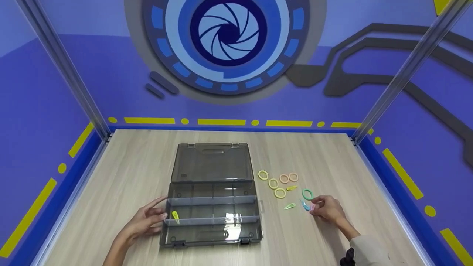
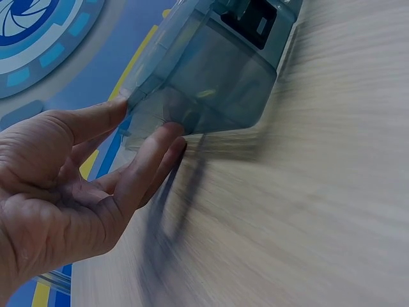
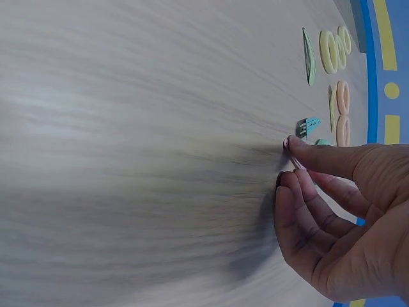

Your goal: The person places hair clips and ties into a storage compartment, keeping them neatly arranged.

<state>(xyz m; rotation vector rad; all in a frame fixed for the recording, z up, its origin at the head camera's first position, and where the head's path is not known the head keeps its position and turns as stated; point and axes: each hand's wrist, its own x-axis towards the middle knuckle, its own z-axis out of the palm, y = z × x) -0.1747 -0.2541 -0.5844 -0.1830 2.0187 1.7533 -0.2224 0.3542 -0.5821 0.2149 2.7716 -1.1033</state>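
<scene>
A smoky clear divided organizer box (image 1: pixel 210 243) lies on the table with its lid (image 1: pixel 212 162) folded back. My left hand (image 1: pixel 145 221) rests against the box's left side, its thumb and fingertips touching the wall in the left wrist view. A yellow hair clip (image 1: pixel 175 215) is inside the box, at the left of the middle row. My right hand (image 1: pixel 329 209) pinches a pink hair clip (image 3: pixel 295 155) between thumb and fingers, close to the tabletop. Beside it lie a blue hair clip (image 1: pixel 305 205) and a green ring-shaped hair tie (image 1: pixel 307 194).
Three yellow ring hair ties (image 1: pixel 279 197), two peach ones (image 1: pixel 284 178), another yellow clip (image 1: pixel 291 188) and a green clip (image 1: pixel 290 206) lie between box and right hand. Blue printed walls with metal posts (image 1: pixel 399 85) enclose the wooden table (image 1: pixel 140 166).
</scene>
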